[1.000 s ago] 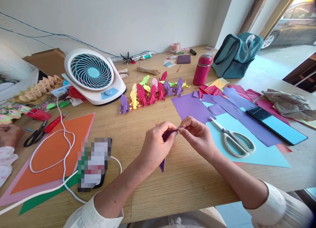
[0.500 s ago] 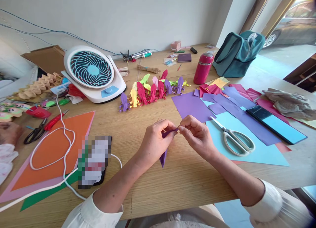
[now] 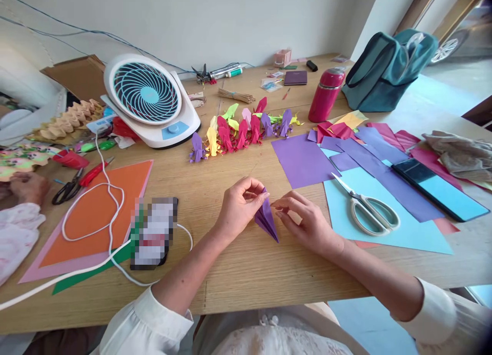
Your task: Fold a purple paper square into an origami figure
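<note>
A folded purple paper piece [image 3: 268, 222] is pinched at its upper part between the thumb and fingers of my left hand [image 3: 240, 203], its pointed end hanging down to the right. Just right of it, my right hand [image 3: 307, 221] has its fingers bent and a little apart, with nothing visible in them. Behind my hands stands a row of folded paper figures in purple, yellow, red, pink and green [image 3: 242, 134]. A flat purple sheet [image 3: 303, 160] lies beyond my right hand. White-handled scissors [image 3: 372, 214] rest on a light blue sheet [image 3: 415, 239].
A white fan [image 3: 148, 96], a red bottle [image 3: 326, 96] and a teal bag [image 3: 388, 73] stand toward the back. On the left are orange paper [image 3: 92, 211], a cable, a phone [image 3: 151, 232] and another person's hand [image 3: 31, 186]. A second phone [image 3: 442, 188] lies right.
My right hand has let go of the purple paper and moved slightly right. The paper has turned in my left hand, showing more of its folded side. The view has shifted a little.
</note>
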`<state>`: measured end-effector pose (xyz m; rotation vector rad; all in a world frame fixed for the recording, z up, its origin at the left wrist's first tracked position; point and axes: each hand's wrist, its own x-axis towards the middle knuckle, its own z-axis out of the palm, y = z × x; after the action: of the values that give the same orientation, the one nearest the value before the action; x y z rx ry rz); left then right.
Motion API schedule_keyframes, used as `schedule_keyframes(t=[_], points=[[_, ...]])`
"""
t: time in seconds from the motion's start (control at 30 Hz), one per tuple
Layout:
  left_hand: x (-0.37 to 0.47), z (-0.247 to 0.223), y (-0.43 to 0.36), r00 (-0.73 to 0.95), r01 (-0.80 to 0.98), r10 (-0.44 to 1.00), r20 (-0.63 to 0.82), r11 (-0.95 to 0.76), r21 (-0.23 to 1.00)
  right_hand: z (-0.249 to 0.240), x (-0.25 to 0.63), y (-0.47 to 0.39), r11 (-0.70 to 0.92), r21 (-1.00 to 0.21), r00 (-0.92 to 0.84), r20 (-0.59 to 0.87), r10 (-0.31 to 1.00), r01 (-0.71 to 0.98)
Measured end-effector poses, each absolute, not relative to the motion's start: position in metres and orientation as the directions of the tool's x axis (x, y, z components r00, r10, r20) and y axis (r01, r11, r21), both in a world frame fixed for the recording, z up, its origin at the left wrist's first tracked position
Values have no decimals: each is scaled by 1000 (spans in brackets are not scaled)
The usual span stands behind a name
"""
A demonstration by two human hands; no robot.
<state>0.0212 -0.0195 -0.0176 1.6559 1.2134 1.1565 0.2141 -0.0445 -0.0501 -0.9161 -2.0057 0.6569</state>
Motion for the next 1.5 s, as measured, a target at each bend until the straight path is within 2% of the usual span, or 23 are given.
schedule_keyframes(t=[0.2, 0.3, 0.43, 0.57, 0.77, 0.93, 1.07, 1.2, 1.33, 1.5], points=[[28, -26, -28, 159, 309, 964, 212, -252, 917, -57, 220, -53, 733, -500, -547, 491, 678, 460], [29, -30, -30, 186, 343, 955, 230, -282, 896, -61, 220, -51, 754, -440, -598, 460, 656, 488], [24, -36, -35, 216, 402, 947, 237, -308, 862, -63, 219, -49, 771, -420, -659, 408, 632, 479], [21, -43, -41, 164, 366, 966, 200, -248, 897, -63, 218, -50, 774, -413, -684, 377, 625, 479], [27, -48, -40, 29, 222, 974, 224, -224, 949, -60, 219, -52, 722, -528, -584, 439, 683, 448], [37, -54, -43, 54, 142, 984, 170, -176, 974, -60, 218, -55, 775, -408, -666, 402, 628, 483], [36, -60, -48, 143, 217, 973, 180, -208, 954, -60, 217, -55, 807, -299, -726, 355, 589, 509], [30, -58, -51, 189, 364, 954, 234, -289, 885, -60, 217, -55, 820, -225, -758, 312, 573, 527], [21, -54, -55, 237, 501, 932, 273, -358, 788, -61, 216, -55, 825, -210, -766, 307, 565, 525], [12, -55, -60, 192, 476, 953, 236, -300, 827, -61, 216, -54, 810, -262, -755, 297, 585, 524]])
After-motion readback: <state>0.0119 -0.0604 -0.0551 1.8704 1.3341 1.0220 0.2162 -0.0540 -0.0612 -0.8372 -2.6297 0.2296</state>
